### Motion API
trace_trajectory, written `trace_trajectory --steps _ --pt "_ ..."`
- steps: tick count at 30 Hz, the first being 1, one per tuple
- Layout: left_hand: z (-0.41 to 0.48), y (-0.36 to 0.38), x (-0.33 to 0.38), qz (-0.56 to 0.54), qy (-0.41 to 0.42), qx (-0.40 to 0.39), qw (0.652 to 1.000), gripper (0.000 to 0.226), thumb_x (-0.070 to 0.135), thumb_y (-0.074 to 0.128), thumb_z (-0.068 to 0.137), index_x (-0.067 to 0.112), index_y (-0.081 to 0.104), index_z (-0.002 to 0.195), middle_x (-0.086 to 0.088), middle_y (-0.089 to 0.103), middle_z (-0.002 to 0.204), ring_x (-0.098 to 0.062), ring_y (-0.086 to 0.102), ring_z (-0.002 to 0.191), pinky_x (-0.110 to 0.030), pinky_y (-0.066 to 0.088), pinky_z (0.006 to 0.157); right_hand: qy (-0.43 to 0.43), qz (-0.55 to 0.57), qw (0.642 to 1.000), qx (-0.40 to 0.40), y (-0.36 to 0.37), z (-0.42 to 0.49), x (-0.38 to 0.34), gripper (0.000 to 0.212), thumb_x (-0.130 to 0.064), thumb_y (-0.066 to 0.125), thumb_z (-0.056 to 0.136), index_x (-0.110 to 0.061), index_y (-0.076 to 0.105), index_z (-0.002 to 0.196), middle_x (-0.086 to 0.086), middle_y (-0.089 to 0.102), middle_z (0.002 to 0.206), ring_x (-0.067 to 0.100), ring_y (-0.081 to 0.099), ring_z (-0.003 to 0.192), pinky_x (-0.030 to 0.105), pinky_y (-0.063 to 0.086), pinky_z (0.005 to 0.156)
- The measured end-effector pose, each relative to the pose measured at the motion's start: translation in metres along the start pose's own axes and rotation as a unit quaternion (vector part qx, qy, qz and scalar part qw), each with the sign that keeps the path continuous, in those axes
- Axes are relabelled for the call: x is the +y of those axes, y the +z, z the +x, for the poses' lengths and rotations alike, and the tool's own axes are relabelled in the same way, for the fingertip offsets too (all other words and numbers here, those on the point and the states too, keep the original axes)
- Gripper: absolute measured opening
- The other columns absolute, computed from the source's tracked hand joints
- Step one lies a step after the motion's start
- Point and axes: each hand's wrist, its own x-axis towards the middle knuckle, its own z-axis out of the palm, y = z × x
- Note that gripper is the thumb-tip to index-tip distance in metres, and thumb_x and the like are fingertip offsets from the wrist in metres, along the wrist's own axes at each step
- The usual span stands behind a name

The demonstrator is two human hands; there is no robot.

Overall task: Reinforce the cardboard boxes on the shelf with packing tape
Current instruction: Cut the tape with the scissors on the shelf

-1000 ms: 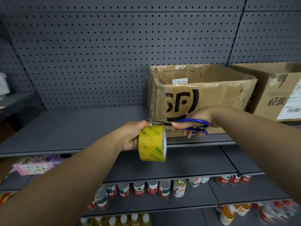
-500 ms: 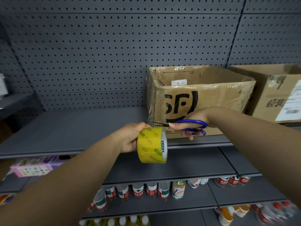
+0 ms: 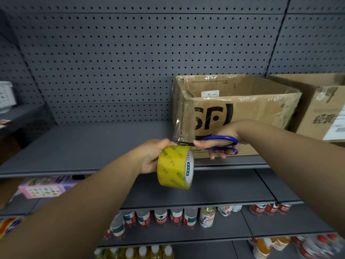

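An open cardboard box (image 3: 261,109) with a black logo stands on the grey shelf (image 3: 84,146), its left corner wrapped in clear tape. My left hand (image 3: 151,156) grips a yellow roll of packing tape (image 3: 174,168) just below and in front of the box's lower left corner. A short strip of tape runs from the roll up to that corner. My right hand (image 3: 222,139) holds blue-handled scissors (image 3: 222,145) against the box front, blades pointing left toward the strip. A second cardboard box (image 3: 321,101) stands at the right.
A grey pegboard wall (image 3: 130,62) backs the shelf. Lower shelves carry several bottles (image 3: 168,217) and a pink package (image 3: 43,190) at the left. A white basket (image 3: 6,96) sits at the far left.
The hands, roll and scissors keep nearly the same pose; the roll has dipped very slightly and the view has shifted a little.
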Motion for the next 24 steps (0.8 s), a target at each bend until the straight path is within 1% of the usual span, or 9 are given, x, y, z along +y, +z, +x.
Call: trace_trajectory --steps 3,7,9,12,15,18,20,22,24 --pt "0.001 0.002 -0.001 -0.011 -0.005 0.007 1.0 0.014 0.017 0.052 0.092 0.008 0.062 0.09 -0.009 0.059 0.07 -0.018 0.061 0.059 -0.03 0.054 0.056 -0.011 0.0 1.0 0.019 0.003 0.001 -0.001 0.077 -0.081 0.029 0.054 -0.011 0.053 0.076 0.0 0.047 0.053 0.011 0.04 0.042 0.02 0.039 0.047" --pt "0.006 0.003 -0.001 -0.009 -0.014 0.014 1.0 0.015 0.019 0.052 0.092 0.01 0.063 0.087 -0.008 0.059 0.068 -0.019 0.061 0.06 -0.034 0.054 0.063 -0.028 -0.079 0.992 0.097 0.008 0.001 -0.001 0.072 -0.08 0.022 0.063 -0.013 0.049 0.063 -0.004 0.046 0.042 0.012 0.041 0.041 0.024 0.042 0.06" --pt "0.008 0.003 0.0 -0.007 -0.02 0.013 1.0 0.014 0.02 0.053 0.092 0.01 0.062 0.089 -0.008 0.059 0.069 -0.02 0.06 0.061 -0.033 0.055 0.062 -0.026 -0.091 0.99 0.101 0.009 0.002 -0.001 0.075 -0.081 0.022 0.061 -0.012 0.052 0.067 -0.002 0.047 0.046 0.012 0.042 0.043 0.024 0.042 0.061" --pt "0.009 0.005 -0.001 -0.004 -0.021 0.009 1.0 0.014 0.019 0.053 0.092 0.008 0.062 0.092 -0.009 0.059 0.072 -0.02 0.061 0.063 -0.032 0.056 0.06 -0.009 -0.062 0.996 0.063 0.009 0.003 0.0 0.085 -0.086 0.026 0.048 -0.012 0.056 0.077 0.0 0.047 0.055 0.013 0.042 0.049 0.025 0.041 0.061" --pt "0.009 0.009 -0.001 0.0 -0.018 -0.004 1.0 0.017 0.019 0.054 0.092 0.005 0.062 0.097 -0.011 0.06 0.078 -0.021 0.061 0.068 -0.031 0.055 0.063 -0.017 -0.039 0.997 0.063 0.011 0.006 -0.004 0.077 -0.082 0.026 0.059 -0.012 0.053 0.073 0.0 0.046 0.052 0.013 0.041 0.046 0.025 0.039 0.058" --pt "0.01 0.008 -0.001 0.002 -0.016 -0.002 1.0 0.021 0.02 0.056 0.09 0.005 0.063 0.102 -0.014 0.062 0.083 -0.023 0.062 0.073 -0.037 0.055 0.072 -0.028 -0.032 0.996 0.076 0.011 0.008 -0.006 0.072 -0.081 0.025 0.064 -0.013 0.05 0.065 0.0 0.045 0.048 0.013 0.041 0.043 0.024 0.04 0.057" --pt "0.01 0.006 0.0 0.006 -0.021 0.0 1.0 0.023 0.021 0.058 0.089 0.005 0.063 0.104 -0.014 0.062 0.084 -0.024 0.063 0.074 -0.04 0.054 0.075 -0.03 -0.047 0.994 0.095 0.011 0.008 -0.006 0.07 -0.077 0.022 0.074 -0.013 0.048 0.062 0.001 0.045 0.049 0.012 0.041 0.043 0.023 0.041 0.059" --pt "0.009 0.004 0.001 0.005 -0.023 0.0 1.0 0.027 0.021 0.058 0.089 0.003 0.063 0.109 -0.015 0.062 0.088 -0.024 0.063 0.074 -0.038 0.056 0.071 -0.032 -0.07 0.991 0.114 0.012 0.009 -0.006 0.069 -0.073 0.021 0.081 -0.013 0.049 0.06 0.0 0.046 0.047 0.012 0.041 0.042 0.024 0.043 0.063" --pt "0.006 0.005 0.0 0.027 -0.02 -0.004 0.999 0.03 0.02 0.058 0.089 0.002 0.062 0.112 -0.014 0.062 0.09 -0.022 0.063 0.074 -0.032 0.057 0.064 -0.032 -0.09 0.989 0.116 0.013 0.01 -0.006 0.07 -0.073 0.021 0.08 -0.013 0.05 0.059 -0.003 0.047 0.041 0.011 0.043 0.041 0.026 0.045 0.069"
